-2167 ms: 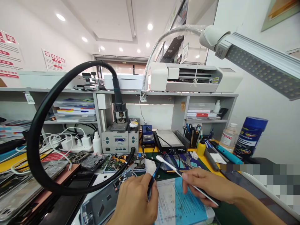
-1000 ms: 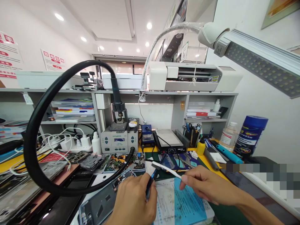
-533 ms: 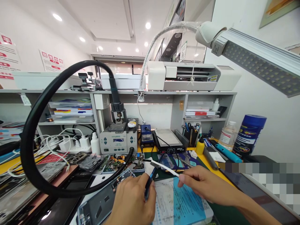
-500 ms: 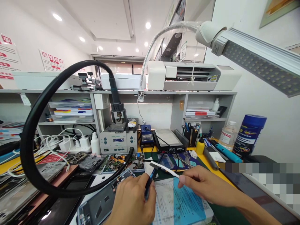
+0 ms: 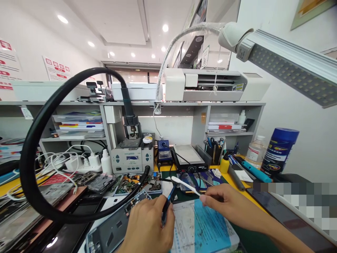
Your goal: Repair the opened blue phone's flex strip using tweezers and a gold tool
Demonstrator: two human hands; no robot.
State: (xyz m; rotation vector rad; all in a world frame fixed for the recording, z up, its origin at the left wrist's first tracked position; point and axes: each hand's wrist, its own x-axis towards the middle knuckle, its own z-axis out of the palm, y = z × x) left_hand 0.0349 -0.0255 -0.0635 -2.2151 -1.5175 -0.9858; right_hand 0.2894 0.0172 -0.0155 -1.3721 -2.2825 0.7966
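Your left hand pinches a slim dark tool by the phone frame; your right hand, over the blue-and-white box, pinches a white brush.

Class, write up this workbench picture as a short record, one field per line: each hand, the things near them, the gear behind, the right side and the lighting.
Left hand: gripping a slim dark tool
Right hand: holding a slim white tool
Near hands: phone frame, printed blue-and-white sheet
Behind: grey station with display, flat plate unit
Right side: dark blue can, clear bottle
Lighting: lamp on flexible neck
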